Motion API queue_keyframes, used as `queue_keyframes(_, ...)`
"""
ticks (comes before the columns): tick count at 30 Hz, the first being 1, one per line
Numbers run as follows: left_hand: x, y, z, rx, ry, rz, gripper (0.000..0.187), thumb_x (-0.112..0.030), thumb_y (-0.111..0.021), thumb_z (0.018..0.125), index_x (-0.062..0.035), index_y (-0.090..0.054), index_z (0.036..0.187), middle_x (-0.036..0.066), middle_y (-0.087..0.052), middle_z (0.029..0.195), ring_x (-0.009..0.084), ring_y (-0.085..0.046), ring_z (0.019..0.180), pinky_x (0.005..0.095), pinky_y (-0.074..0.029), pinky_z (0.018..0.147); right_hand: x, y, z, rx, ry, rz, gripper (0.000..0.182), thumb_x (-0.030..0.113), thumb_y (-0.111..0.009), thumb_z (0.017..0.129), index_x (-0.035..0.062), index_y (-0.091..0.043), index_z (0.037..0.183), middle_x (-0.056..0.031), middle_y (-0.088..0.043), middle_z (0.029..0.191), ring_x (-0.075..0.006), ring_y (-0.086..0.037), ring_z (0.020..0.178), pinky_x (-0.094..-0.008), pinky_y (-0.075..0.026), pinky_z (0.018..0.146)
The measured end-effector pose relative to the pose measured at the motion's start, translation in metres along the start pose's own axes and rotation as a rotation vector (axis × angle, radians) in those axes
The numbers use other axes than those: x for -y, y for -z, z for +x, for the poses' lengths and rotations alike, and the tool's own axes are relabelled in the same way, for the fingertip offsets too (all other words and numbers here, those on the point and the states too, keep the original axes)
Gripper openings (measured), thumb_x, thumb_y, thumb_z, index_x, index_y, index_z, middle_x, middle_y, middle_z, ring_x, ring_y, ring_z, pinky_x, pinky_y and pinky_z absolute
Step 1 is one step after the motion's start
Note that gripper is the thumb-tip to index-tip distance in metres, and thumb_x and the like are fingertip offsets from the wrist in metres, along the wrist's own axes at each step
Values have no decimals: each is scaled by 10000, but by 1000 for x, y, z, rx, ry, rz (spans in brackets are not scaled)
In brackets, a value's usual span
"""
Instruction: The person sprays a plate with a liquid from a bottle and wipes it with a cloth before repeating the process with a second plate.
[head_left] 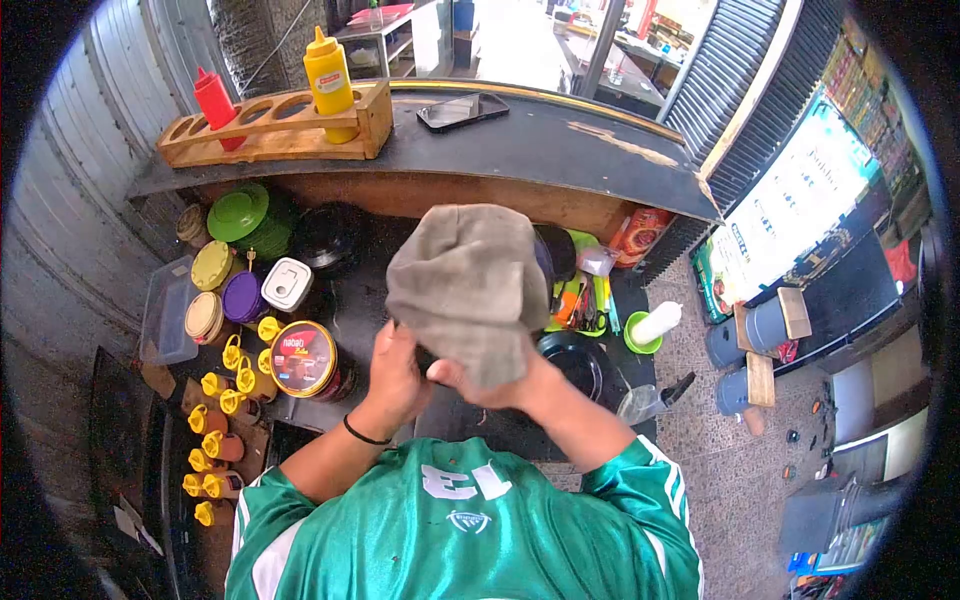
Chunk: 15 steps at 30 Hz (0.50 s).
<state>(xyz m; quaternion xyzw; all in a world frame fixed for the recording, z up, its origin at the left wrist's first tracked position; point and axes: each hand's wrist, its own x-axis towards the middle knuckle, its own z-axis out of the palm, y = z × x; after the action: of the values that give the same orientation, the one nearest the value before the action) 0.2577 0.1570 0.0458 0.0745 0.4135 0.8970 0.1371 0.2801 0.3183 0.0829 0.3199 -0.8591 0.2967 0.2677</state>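
A grey-brown cloth item (470,280), shaped like a soft cap, is held up in front of the chest over the dark counter. My left hand (398,365) is closed at its lower left edge, with a black band on the wrist. My right hand (485,385) is at its lower edge, the thumb showing and the other fingers hidden by the fabric. A round tub (303,358) with a brown and red lid stands left of my left hand. To the right of my right hand lies a black round pan or plate (575,365).
A wooden rack (275,120) holds red and yellow squeeze bottles on the raised shelf, beside a black tray (462,112). Yellow-capped containers (215,445) and green plates (245,215) stand left. A green basket of utensils (585,300) and a white bottle (657,325) stand right.
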Motion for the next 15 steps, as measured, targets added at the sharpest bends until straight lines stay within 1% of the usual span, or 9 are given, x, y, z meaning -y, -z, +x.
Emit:
queue_keyframes(2,-15,-2,4,11,16,43,409,-322,-470,1092,-8,-565,1338,143,-663,1291,252,-690,1110,414,-562,976,9,-9,-2,-33,-1,52,551,584,-591,974,105,-709,1218,-123,-693,1248,-359,-616,1210,-510,-432,1098)
queue_keyframes(4,-23,4,9,-36,40,-64,509,-433,-440,1098,-22,-533,1385,160,-630,1342,278,-682,1139,445,-573,973,20,-11,-5,0,24,39,536,576,-611,962,114,-707,1216,-124,-688,1264,-373,-600,1235,-522,-415,1114)
queue_keyframes(5,-35,-2,9,26,116,-215,634,-547,-405,1084,-27,-509,1432,173,-596,1407,326,-640,1232,489,-531,1049,17,-18,-14,-4,30,31,549,585,-587,972,130,-696,1260,-124,-669,1297,-381,-578,1268,-532,-400,1125)
queue_keyframes(6,-43,-8,9,24,119,-213,634,-547,-405,1084,-27,-509,1432,173,-596,1407,326,-640,1232,489,-531,1049,15,-24,-24,-5,27,33,549,585,-587,972,130,-696,1260,-124,-669,1297,-381,-578,1268,-532,-400,1125)
queue_keyframes(8,-52,-16,11,138,184,-326,781,-681,-371,1034,-72,-464,1514,157,-529,1516,354,-533,1370,511,-422,1160,12,-35,-45,-22,-29,-13,619,639,-510,984,146,-673,1320,-143,-624,1365,-415,-535,1312,-577,-363,1143)
queue_keyframes(9,-47,-12,15,145,134,-366,741,-640,-356,1059,-80,-453,1533,142,-503,1549,343,-490,1414,520,-376,1193,13,-38,-52,-46,-72,-142,693,694,-425,987,153,-661,1352,-170,-570,1430,-443,-481,1364,-631,-319,1153)
queue_keyframes(12,-45,-20,11,181,37,-341,695,-600,-346,1078,-85,-457,1531,134,-513,1542,332,-500,1409,519,-382,1190,4,-31,-55,-105,-118,-273,731,718,-389,986,165,-624,1402,-194,-537,1465,-464,-432,1404,-663,-275,1162)
queue_keyframes(13,-45,-20,10,177,17,-350,665,-573,-343,1087,-88,-464,1527,128,-518,1538,322,-505,1406,516,-380,1192,1,-26,-52,-144,-183,-160,764,705,-388,998,119,-568,1454,-209,-525,1471,-459,-420,1416,-636,-269,1177)
queue_keyframes(15,-44,-8,7,164,27,-304,663,-573,-357,1084,-93,-457,1531,127,-522,1534,325,-512,1399,522,-386,1187,-6,-5,-37,-221,-235,-196,796,698,-385,1005,80,-512,1491,-217,-502,1496,-458,-410,1428,-615,-252,1194)
